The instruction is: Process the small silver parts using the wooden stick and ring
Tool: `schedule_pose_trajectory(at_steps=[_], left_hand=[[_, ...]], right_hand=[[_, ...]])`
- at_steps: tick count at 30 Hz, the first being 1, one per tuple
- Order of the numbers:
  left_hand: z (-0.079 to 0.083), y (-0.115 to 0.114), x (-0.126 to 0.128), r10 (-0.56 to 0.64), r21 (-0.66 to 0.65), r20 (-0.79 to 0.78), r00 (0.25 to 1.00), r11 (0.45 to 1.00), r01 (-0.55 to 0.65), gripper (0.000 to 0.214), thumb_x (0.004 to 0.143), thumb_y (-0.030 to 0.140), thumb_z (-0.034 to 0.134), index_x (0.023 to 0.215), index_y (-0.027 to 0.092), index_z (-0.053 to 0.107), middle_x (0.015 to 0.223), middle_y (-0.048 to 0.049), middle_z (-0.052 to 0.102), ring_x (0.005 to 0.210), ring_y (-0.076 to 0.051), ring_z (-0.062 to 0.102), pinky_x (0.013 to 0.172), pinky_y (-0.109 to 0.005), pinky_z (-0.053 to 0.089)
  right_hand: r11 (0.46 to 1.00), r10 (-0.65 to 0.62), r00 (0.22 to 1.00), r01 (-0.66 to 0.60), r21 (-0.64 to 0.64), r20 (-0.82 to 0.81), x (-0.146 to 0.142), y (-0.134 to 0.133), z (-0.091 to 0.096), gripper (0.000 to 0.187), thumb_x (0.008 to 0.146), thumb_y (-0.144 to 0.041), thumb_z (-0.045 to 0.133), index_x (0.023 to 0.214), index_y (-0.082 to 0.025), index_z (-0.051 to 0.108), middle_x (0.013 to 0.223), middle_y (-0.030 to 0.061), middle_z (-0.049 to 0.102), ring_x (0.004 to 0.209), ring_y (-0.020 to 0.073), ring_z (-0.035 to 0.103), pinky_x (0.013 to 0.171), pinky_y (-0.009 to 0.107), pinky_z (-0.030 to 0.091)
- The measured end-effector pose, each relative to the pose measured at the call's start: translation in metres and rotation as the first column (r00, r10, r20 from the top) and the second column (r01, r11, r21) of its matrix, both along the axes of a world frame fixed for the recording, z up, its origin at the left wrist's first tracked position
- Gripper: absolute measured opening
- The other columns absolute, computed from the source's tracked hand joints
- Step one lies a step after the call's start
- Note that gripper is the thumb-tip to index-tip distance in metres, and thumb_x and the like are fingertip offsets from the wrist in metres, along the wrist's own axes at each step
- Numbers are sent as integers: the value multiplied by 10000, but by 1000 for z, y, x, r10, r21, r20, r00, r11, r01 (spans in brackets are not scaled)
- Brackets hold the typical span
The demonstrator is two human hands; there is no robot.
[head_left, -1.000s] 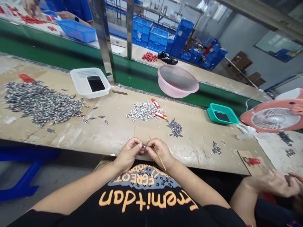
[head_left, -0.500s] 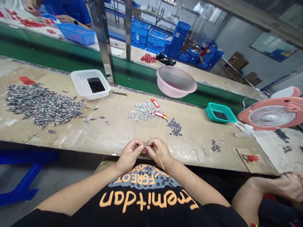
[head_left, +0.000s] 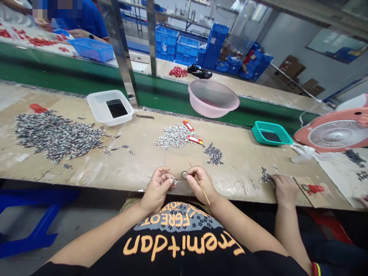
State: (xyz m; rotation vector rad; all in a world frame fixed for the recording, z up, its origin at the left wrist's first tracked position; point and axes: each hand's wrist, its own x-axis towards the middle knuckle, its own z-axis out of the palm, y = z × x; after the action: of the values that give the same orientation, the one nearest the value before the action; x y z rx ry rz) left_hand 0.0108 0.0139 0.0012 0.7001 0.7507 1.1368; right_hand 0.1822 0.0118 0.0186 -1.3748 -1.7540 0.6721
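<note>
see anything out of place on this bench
A few small parts lie scattered beside the big pile on the bench. The pink basin looks tilted at the back edge, partly over the green belt. A phone lies in the white tray. Nothing odd at the hands: left hand pinches a small piece, right hand a thin stick.

Counter count: four piles of metal parts, two trays, one bowl, one fan, three hands.
Piles: one large pile (head_left: 54, 134) left, one pale pile (head_left: 175, 136) middle, one dark pile (head_left: 214, 154) right of it, one tiny pile (head_left: 266, 175) near right. Two red tubes (head_left: 189, 125) (head_left: 195, 140). One white tray (head_left: 99, 111) with one phone (head_left: 116, 108), one teal tray (head_left: 284, 138), one pink bowl (head_left: 212, 109), one fan (head_left: 336, 132), one blue basket (head_left: 92, 50) far left. Hands: one left hand (head_left: 156, 189) with one small part (head_left: 173, 181), one right hand (head_left: 201, 184) with one thin stick (head_left: 202, 188), one co-worker's hand (head_left: 281, 188).
</note>
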Motion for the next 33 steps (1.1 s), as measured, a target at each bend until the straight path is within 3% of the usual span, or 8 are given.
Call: schedule_pose_trajectory(at_steps=[9, 11, 13, 16, 20, 23, 27, 33], left_hand=[[5, 46, -58, 157, 135, -354, 922, 984, -115, 322, 704, 277, 706, 964, 223, 525, 769, 28, 590, 670, -108, 540, 674, -230, 428], [6, 68, -88, 192, 248, -630, 753, 968, -40, 259, 698, 312, 699, 888, 198, 567, 780, 17, 605, 729, -135, 556, 704, -249, 422], [8, 87, -116, 282, 314, -857, 432, 949, 3, 191, 725, 303, 657, 869, 193, 594, 774, 36, 606, 718, -128, 548, 724, -252, 402], [15, 107, -144, 279, 283, -958, 66, 957, 62, 194, 783, 326, 585, 929, 202, 613, 776, 64, 599, 700, -105, 535, 743, -248, 389], [21, 116, -155, 409, 378, -907, -99, 895, 235, 224, 813, 356, 543, 961, 204, 616, 811, 50, 565, 791, -129, 511, 837, -302, 387], [22, 111, -142, 534, 521, -846, 1, 825, 218, 200, 810, 346, 556, 956, 223, 616, 867, 33, 562, 844, -154, 508, 839, -309, 401], [25, 77, -97, 494, 583, -772, 399, 801, 137, 165, 775, 322, 607, 900, 223, 649, 971, -14, 593, 888, -185, 538, 773, -288, 425], [27, 27, -5, -33, 291, -434, 900, 941, 175, 188, 712, 248, 698, 887, 188, 664, 906, -68, 636, 861, -193, 573, 803, -306, 432]], right_hand=[[901, -388, 921, 384, 202, -20, 109, 26, 2, 116, 877, -289, 490, 913, -197, 551, 832, 40, 613, 781, 177, 581, 740, 331, 464], [890, -425, 888, 375, 260, 174, 134, 29, 0, 97, 838, -269, 547, 872, -189, 591, 818, 48, 627, 790, 195, 577, 763, 358, 451], [924, -362, 860, 279, 262, 360, 145, 30, -5, 62, 804, -223, 588, 835, -184, 624, 818, 53, 645, 822, 209, 577, 802, 378, 434], [964, -245, 827, 154, 215, 507, 140, 29, -13, 88, 789, -169, 608, 863, -178, 655, 840, 52, 652, 849, 203, 571, 831, 371, 421], [978, -193, 734, 91, 187, 651, 119, 34, -17, 85, 795, -199, 630, 864, -196, 681, 832, 49, 636, 863, 199, 544, 828, 356, 409], [977, -200, 665, 78, 199, 720, 112, 42, -16, 92, 814, -240, 620, 868, -209, 687, 842, 57, 631, 910, 216, 521, 826, 364, 392], [971, -216, 662, 68, 229, 718, 107, 50, -11, 64, 793, -199, 629, 744, -197, 669, 794, 71, 624, 889, 234, 524, 815, 387, 396], [936, -69, 886, -102, 337, 458, 63, 35, 6, 110, 822, -165, 554, 894, -206, 626, 852, 60, 649, 892, 226, 561, 854, 407, 439]])
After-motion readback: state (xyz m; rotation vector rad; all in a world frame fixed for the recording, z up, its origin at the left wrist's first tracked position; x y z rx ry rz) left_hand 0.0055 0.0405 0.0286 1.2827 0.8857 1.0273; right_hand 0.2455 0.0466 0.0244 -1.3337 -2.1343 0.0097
